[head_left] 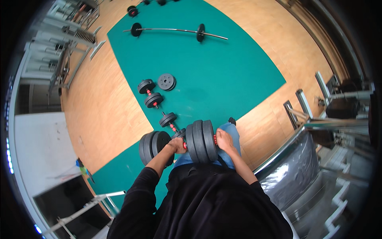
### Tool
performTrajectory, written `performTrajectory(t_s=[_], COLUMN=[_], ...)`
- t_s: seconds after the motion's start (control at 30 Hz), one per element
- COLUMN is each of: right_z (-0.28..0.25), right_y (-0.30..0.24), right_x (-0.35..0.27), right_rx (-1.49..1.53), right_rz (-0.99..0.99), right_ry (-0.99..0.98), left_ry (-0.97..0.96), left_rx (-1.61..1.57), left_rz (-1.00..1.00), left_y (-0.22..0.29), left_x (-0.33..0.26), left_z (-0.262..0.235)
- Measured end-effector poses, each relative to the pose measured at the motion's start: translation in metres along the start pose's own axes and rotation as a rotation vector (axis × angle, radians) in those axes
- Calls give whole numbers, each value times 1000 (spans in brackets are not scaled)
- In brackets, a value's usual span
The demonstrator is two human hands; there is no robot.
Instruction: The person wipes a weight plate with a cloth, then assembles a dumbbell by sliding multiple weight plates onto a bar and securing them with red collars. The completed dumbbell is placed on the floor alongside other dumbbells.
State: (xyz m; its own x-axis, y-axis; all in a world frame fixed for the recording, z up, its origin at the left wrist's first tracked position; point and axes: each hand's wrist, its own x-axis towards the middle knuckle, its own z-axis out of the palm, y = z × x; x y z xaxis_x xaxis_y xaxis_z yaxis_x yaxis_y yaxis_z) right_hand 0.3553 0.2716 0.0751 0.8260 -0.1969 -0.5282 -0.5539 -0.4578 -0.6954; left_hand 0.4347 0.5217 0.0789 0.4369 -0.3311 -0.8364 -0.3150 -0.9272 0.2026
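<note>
A big dumbbell (pixel 201 141) with black plates and red fittings is held across my lap, over my jeans. My left hand (pixel 178 145) is closed round its bar, between the two stacks of plates. At the dumbbell's right end, the fingers of my right hand (pixel 225 140) are curled on the red collar nut (pixel 215 139), just outside the plates. What the fingertips do there is partly hidden. Just beyond my left hand, a smaller dumbbell (pixel 168 118) with a red grip lies on the green mat, its near end partly covered by the large one.
Farther along the green mat (pixel 191 63) lie another dumbbell (pixel 153 100), stacked loose plates (pixel 166 81) and a long barbell (pixel 171 30). Gym machines (pixel 65 59) line the left side. A shiny, plastic-wrapped pad (pixel 290 171) and metal frames stand close on the right.
</note>
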Motion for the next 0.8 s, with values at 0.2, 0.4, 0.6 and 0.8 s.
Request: performTrajectory(t_s=[0.2,0.4,0.6,0.8], right_z=[12,23,42,87], right_y=[-58,-112,-122,-151], right_x=[80,169,288,422], right_rx=[-359,-652,-872,-1170], right_rz=[-205,-265,-381,-540], right_ry=[-326,-722,-872,-947], left_ry=[216,231,315,418], left_rx=[-620,-869,-1133,-1514], left_rz=[-5,-255,-493,-527], left_y=[-25,-15,34,37], left_x=[12,76,148,252], left_z=[85,151,83,6])
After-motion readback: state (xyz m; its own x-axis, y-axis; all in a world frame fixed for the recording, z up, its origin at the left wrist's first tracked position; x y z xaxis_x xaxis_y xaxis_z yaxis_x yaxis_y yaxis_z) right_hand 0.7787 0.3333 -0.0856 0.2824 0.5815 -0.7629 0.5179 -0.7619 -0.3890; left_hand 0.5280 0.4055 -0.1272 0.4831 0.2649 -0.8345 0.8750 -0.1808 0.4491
